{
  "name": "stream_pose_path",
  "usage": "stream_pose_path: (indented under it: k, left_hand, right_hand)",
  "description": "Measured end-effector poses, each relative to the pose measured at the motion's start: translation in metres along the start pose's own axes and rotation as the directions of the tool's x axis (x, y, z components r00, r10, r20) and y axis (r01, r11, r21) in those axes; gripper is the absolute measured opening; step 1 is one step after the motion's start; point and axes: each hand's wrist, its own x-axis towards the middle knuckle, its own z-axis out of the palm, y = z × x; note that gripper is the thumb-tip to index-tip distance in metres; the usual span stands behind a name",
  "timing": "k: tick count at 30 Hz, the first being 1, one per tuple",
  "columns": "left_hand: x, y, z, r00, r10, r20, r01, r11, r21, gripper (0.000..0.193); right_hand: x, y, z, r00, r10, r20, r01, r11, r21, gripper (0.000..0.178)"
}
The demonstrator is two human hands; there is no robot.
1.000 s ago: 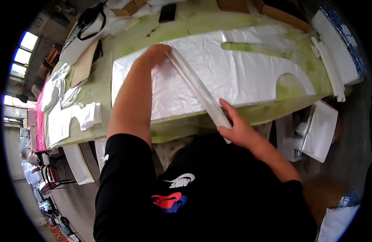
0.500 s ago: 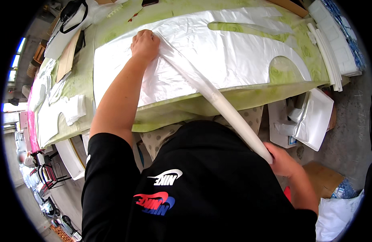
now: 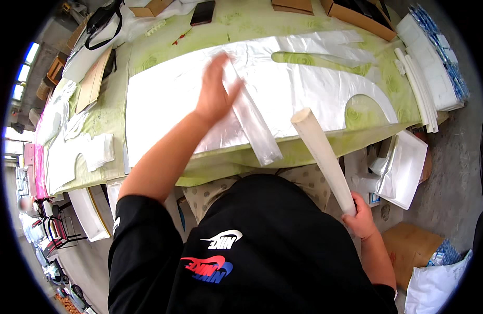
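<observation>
My right hand (image 3: pixel 361 215) grips the lower end of a white tube (image 3: pixel 325 157), which slants up and left over the table's front edge. Its far end is free of the translucent plastic sleeve (image 3: pixel 258 131). That flattened sleeve lies across a stack of shiny white plastic sheets (image 3: pixel 173 99), its near end hanging over the edge. Above the sleeve's upper part is my left hand (image 3: pixel 218 91), slightly blurred, thumb and fingers apart, holding nothing. The sheets have a long slot-like cutout and a rounded cutout on the right.
A green patterned cloth (image 3: pixel 241 31) covers the table. Far back are a phone (image 3: pixel 202 13) and an open cardboard box (image 3: pixel 359 18). White rolls (image 3: pixel 416 89) lie at the right edge. White foam boxes (image 3: pixel 406 167) stand below right; cut white pieces (image 3: pixel 97 152) lie at left.
The tube has come out of the plastic sleeve and moved right and down with my right hand. My left hand has let go of the sleeve's upper end and shifted right.
</observation>
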Motion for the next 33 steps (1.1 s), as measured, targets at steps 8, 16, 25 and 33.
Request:
stream_pose_path:
  k: [8,16,25,33]
  left_hand:
    - [-0.080,0.096,-0.047,0.686,0.227,0.691,-0.347,0.937,0.038,0.079]
    - [-0.087,0.089,-0.045,0.747,0.278,0.604,-0.345,0.939,-0.006,0.076]
    - [-0.095,0.097,-0.029,0.819,0.093,0.566,-0.263,0.938,0.227,0.072]
    - [-0.088,0.100,-0.035,0.877,0.074,0.475,-0.235,0.928,0.290,0.076]
  right_hand:
    - [0.117,-0.113,0.018,0.866,-0.498,0.049,0.470,0.776,-0.421,0.048]
    - [0.221,-0.151,0.028,0.808,-0.589,-0.008,0.414,0.577,-0.704,0.050]
    - [0.211,-0.140,0.012,0.785,-0.614,0.083,0.490,0.534,-0.689,0.052]
    - [0.249,-0.136,0.012,0.729,-0.652,-0.209,0.193,0.488,-0.851,0.054]
